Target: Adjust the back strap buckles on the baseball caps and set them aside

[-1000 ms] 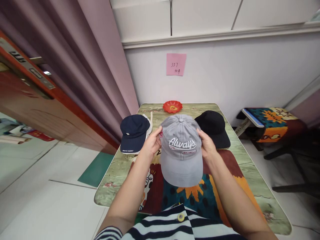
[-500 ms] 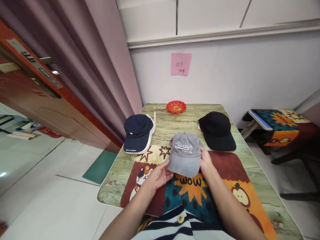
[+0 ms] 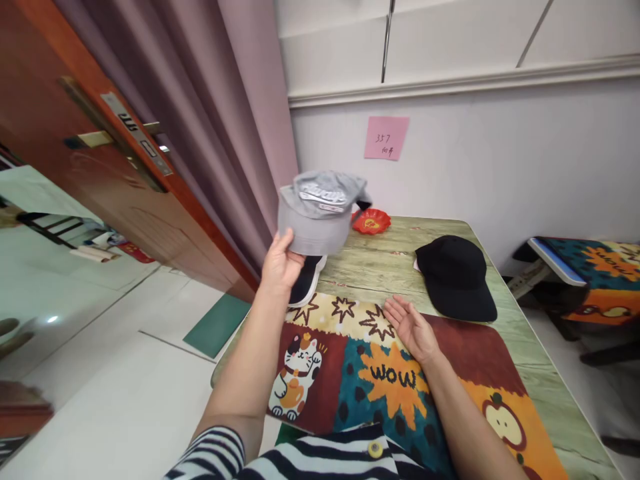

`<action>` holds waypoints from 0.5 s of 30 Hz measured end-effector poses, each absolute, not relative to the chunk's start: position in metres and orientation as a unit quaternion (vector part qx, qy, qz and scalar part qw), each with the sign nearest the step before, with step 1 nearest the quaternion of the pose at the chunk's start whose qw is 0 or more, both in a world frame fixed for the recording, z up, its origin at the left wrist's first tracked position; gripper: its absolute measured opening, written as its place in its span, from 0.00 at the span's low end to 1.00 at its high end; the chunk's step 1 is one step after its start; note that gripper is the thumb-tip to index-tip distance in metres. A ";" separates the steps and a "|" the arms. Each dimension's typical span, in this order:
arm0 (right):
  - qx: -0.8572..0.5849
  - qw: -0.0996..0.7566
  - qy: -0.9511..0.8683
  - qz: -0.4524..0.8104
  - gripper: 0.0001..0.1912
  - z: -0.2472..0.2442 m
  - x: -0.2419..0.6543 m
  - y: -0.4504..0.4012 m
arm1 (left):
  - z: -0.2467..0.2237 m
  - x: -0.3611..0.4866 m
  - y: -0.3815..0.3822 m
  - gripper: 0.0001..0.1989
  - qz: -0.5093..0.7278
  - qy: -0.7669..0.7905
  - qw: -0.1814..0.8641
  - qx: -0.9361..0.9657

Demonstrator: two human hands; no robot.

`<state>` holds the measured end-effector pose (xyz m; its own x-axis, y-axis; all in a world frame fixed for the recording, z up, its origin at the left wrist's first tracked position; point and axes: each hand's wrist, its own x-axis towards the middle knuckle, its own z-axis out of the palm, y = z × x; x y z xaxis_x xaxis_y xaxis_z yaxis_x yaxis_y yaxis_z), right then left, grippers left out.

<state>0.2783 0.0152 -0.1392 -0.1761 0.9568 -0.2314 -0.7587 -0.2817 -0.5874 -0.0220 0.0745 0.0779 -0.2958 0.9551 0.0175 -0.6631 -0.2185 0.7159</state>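
A grey baseball cap (image 3: 320, 210) with white lettering is up in the air at the table's left side. My left hand (image 3: 283, 267) grips it by the brim, thumb on top. Below and behind it, a navy cap (image 3: 303, 283) with a white one (image 3: 316, 283) under it is mostly hidden. My right hand (image 3: 413, 330) holds nothing; its fingers are stretched out, palm turned up, over the patterned mat (image 3: 345, 393). To the right of that hand a black cap (image 3: 457, 277) rests on the table.
A red scalloped dish (image 3: 373, 221) sits at the back of the wood-patterned table (image 3: 400, 260). A wooden door (image 3: 165, 220) and purple curtain (image 3: 250, 100) stand close on the left. A pink note (image 3: 387, 138) is on the wall. A stool (image 3: 600, 267) is at right.
My left hand has lifted the grey cap off the mat area and carried it left, over the navy cap. My right hand has let go of it. The view has shifted slightly left.
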 end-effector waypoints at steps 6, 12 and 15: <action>-0.293 0.572 -0.176 0.746 0.17 -0.138 0.277 0.014 | 0.019 -0.091 0.056 0.11 0.754 0.455 0.464 0.092; -0.299 0.565 -0.176 0.749 0.16 -0.137 0.277 0.015 | -0.027 -0.113 0.038 0.14 0.703 0.526 0.479 0.005; -0.303 0.563 -0.179 0.748 0.16 -0.136 0.277 0.015 | -0.018 -0.113 0.050 0.12 0.712 0.509 0.484 0.005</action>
